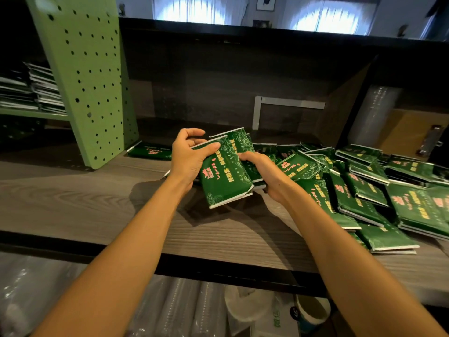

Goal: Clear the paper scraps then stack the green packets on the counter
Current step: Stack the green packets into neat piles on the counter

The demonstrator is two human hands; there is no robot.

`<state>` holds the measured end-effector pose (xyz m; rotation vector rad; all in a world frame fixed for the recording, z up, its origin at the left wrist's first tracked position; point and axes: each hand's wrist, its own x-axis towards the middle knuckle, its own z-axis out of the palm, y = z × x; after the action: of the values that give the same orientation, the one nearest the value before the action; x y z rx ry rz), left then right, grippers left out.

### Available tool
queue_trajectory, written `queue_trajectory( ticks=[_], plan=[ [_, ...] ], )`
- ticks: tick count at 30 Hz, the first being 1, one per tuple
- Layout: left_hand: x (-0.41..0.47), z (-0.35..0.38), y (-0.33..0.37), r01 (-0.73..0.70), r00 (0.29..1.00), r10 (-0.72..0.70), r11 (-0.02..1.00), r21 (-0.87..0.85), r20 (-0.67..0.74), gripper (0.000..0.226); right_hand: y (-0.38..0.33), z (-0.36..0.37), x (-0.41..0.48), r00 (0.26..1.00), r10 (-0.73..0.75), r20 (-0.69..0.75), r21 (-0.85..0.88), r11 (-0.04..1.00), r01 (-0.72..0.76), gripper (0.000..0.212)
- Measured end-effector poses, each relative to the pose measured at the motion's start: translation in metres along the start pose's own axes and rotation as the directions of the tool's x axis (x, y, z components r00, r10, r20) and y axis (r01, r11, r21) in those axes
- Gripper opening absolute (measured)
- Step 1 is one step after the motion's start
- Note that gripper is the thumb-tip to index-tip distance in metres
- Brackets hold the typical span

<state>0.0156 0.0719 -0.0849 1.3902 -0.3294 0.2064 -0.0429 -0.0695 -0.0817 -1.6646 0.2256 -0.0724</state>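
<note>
A small bundle of green packets [224, 176] is being held just above the bench [97, 203], tilted so that the printed face of the front packet is turning toward the camera. At least two packets are showing in the bundle, one behind the other; how many more are lying underneath cannot be told. The left hand [188, 159] is gripping the bundle from its left side, with the thumb lying across the top corner of the front packet and the fingers curling loosely over the far edge. The right hand [264, 173] is gripping the bundle from the right, its fingers curling round the lower right edge. Both forearms are reaching in from the near edge of the bench.

Just right of the hands, a loose heap of green packets [364, 186] is sprawling across the bench, overlapping at many angles. A single packet [150, 152] is lying flat to the left, beside the foot of a green perforated panel [90, 76]. Behind that panel, stacks of flat printed matter [31, 88] are sitting on a green shelf. Under the bench, clear plastic rolls [170, 307] are lying.
</note>
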Motion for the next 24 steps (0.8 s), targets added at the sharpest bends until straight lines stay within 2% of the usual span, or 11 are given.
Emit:
queue_trajectory(
  ticks=[2, 3, 9, 11, 13, 15, 17, 19, 20, 22, 24],
  plan=[
    [0.0, 0.004, -0.003, -0.056, 0.998, 0.056, 0.998, 0.018, -0.042, 0.04, -0.001, 0.001, -0.003, 0.999, -0.012, 0.041, 0.039, 0.999, 0.01, 0.037],
    [0.001, 0.004, -0.005, -0.075, 0.995, 0.076, 0.997, 0.028, -0.061, 0.04, 0.0, -0.001, -0.002, 0.998, -0.006, 0.07, 0.038, 0.999, 0.003, 0.031],
    [0.004, 0.009, -0.01, -0.12, 0.989, 0.124, 0.992, 0.046, -0.079, 0.032, 0.0, -0.003, -0.001, 0.994, 0.047, 0.102, 0.006, 0.999, -0.048, 0.032],
    [0.007, 0.007, -0.007, -0.108, 0.979, 0.12, 0.991, 0.078, -0.165, 0.02, 0.0, -0.005, -0.001, 0.997, 0.057, 0.053, 0.03, 0.998, -0.059, 0.033],
    [0.011, -0.002, -0.007, -0.042, 0.951, 0.109, 0.973, 0.228, -0.29, 0.018, 0.001, -0.009, 0.0, 0.998, 0.066, -0.005, 0.081, 0.995, -0.065, 0.026],
    [0.016, -0.014, -0.013, 0.134, 0.942, 0.057, 0.84, 0.527, -0.331, 0.025, 0.0, -0.011, 0.001, 0.994, 0.068, -0.085, 0.138, 0.989, -0.056, 0.037],
    [0.016, -0.021, -0.018, 0.268, 0.961, -0.103, 0.566, 0.78, -0.256, 0.045, 0.002, -0.014, 0.004, 0.984, 0.077, -0.161, 0.163, 0.985, -0.05, 0.073],
    [0.012, -0.022, -0.021, 0.28, 0.946, -0.255, 0.33, 0.902, -0.2, 0.072, 0.005, -0.017, 0.008, 0.979, 0.07, -0.193, 0.183, 0.983, -0.034, 0.089],
    [0.011, -0.022, -0.022, 0.265, 0.94, -0.284, 0.264, 0.927, -0.188, 0.081, 0.006, -0.018, 0.01, 0.979, 0.064, -0.195, 0.189, 0.982, -0.027, 0.093],
    [0.011, -0.022, -0.022, 0.248, 0.939, -0.295, 0.231, 0.941, -0.175, 0.089, 0.005, -0.018, 0.008, 0.978, 0.07, -0.196, 0.187, 0.982, -0.033, 0.096],
    [0.012, -0.022, -0.02, 0.228, 0.95, -0.274, 0.294, 0.928, -0.146, 0.088, 0.004, -0.017, 0.007, 0.98, 0.065, -0.19, 0.175, 0.984, -0.032, 0.089]
  ],
)
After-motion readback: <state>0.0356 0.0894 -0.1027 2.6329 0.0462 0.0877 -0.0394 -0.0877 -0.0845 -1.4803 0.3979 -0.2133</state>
